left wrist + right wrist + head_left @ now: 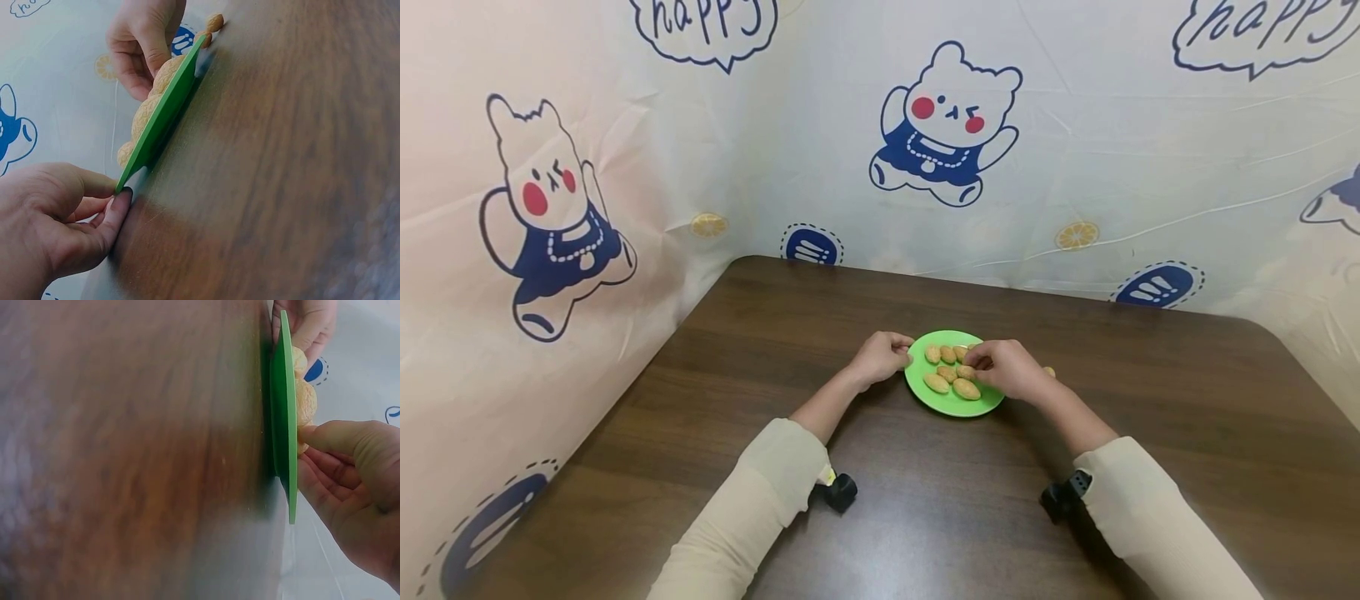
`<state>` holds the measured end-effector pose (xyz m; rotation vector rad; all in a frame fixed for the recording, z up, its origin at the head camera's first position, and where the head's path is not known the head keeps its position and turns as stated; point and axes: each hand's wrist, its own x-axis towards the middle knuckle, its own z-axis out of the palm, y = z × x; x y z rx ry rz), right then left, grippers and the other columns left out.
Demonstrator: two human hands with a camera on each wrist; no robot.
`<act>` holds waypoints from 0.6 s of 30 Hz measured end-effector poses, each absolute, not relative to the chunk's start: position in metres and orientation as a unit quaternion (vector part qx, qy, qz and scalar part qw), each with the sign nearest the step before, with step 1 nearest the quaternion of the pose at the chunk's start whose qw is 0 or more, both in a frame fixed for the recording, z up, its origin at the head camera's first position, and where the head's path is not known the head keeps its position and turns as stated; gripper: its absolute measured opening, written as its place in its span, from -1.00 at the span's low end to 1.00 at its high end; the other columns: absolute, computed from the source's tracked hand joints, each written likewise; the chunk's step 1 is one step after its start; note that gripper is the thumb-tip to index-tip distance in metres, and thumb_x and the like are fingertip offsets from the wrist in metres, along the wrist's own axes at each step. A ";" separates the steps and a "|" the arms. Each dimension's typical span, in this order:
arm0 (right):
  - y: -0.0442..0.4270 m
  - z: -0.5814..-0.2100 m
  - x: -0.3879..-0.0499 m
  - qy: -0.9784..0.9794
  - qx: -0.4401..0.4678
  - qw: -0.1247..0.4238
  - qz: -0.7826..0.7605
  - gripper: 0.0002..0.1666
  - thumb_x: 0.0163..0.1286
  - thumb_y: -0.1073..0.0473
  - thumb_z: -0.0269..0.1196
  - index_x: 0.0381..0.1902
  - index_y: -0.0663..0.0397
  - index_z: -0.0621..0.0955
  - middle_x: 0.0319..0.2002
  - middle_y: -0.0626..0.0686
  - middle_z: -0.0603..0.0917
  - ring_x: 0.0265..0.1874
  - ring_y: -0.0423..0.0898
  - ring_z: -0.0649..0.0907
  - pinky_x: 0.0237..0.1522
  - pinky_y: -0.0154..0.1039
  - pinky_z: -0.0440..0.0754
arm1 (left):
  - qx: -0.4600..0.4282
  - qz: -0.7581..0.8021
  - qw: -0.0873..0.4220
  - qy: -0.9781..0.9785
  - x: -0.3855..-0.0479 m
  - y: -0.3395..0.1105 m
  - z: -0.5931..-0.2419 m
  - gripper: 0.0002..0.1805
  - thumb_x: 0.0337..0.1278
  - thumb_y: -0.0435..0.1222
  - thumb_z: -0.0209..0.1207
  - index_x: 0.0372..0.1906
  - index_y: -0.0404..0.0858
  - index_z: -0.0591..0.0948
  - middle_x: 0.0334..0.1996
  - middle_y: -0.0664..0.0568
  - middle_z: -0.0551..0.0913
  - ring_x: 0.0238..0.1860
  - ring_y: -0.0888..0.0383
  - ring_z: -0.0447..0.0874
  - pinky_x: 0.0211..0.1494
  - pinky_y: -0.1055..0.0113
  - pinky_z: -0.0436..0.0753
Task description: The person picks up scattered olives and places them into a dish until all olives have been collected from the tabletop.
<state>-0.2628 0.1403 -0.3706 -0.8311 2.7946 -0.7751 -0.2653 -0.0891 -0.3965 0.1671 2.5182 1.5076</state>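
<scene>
A round green plate (958, 407) lies on the table with several tan, wrinkled oval nuts in their shells (966, 389) spread over it. At its left rim, my left hand (881, 358) pinches the edge; the left wrist view shows the thumb below and fingers above the plate (158, 129). My right hand (1009, 369) reaches over the plate's right side. Seen from the right wrist, the thumb and fingers of that hand (356, 481) close on a nut (303, 449) low on the plate, mostly hidden by them. A larger nut (305, 403) sits beside the thumb.
Beyond the plate's right side, more brown nuts (215, 23) lie on the table, partly hidden behind my right wrist in the head view. The dark wooden table (925, 517) meets a printed cloth (820, 125) at the back and left. Small black cameras (841, 493) hang at both wrists.
</scene>
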 end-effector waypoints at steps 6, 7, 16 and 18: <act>0.140 -0.371 -0.263 0.925 -0.273 0.067 -0.255 -0.83 0.18 0.37 0.28 -0.23 0.23 0.67 -0.33 0.04 0.65 -0.32 -0.09 0.60 -0.26 -0.19 0.57 | 0.059 0.512 0.102 0.851 -0.267 -0.089 -0.399 -0.60 0.18 -0.43 0.11 0.14 -0.41 0.49 -0.13 -0.11 0.56 -0.08 0.09 0.48 -0.15 0.39 0.52; 0.140 -0.371 -0.263 0.925 -0.274 0.069 -0.255 -0.83 0.18 0.36 0.28 -0.23 0.23 0.67 -0.34 0.04 0.65 -0.32 -0.09 0.60 -0.26 -0.19 0.57 | 0.059 0.512 0.101 0.851 -0.267 -0.090 -0.399 -0.60 0.18 -0.43 0.11 0.14 -0.42 0.49 -0.13 -0.11 0.57 -0.08 0.09 0.48 -0.15 0.39 0.52; 0.143 -0.366 -0.261 0.925 -0.272 0.064 -0.259 -0.77 0.18 0.32 0.29 -0.17 0.24 0.67 -0.22 0.09 0.66 -0.26 -0.06 0.62 -0.24 -0.19 0.58 | 0.063 0.508 0.099 0.854 -0.268 -0.090 -0.398 -0.59 0.17 -0.43 0.12 0.14 -0.42 0.49 -0.14 -0.10 0.57 -0.09 0.10 0.48 -0.14 0.39 0.51; 0.146 -0.365 -0.260 0.925 -0.271 0.061 -0.260 -0.75 0.19 0.33 0.29 -0.15 0.26 0.66 -0.19 0.12 0.66 -0.25 -0.03 0.62 -0.24 -0.19 0.59 | 0.063 0.507 0.099 0.854 -0.268 -0.090 -0.397 -0.59 0.17 -0.44 0.12 0.14 -0.42 0.49 -0.14 -0.10 0.57 -0.09 0.10 0.48 -0.15 0.39 0.51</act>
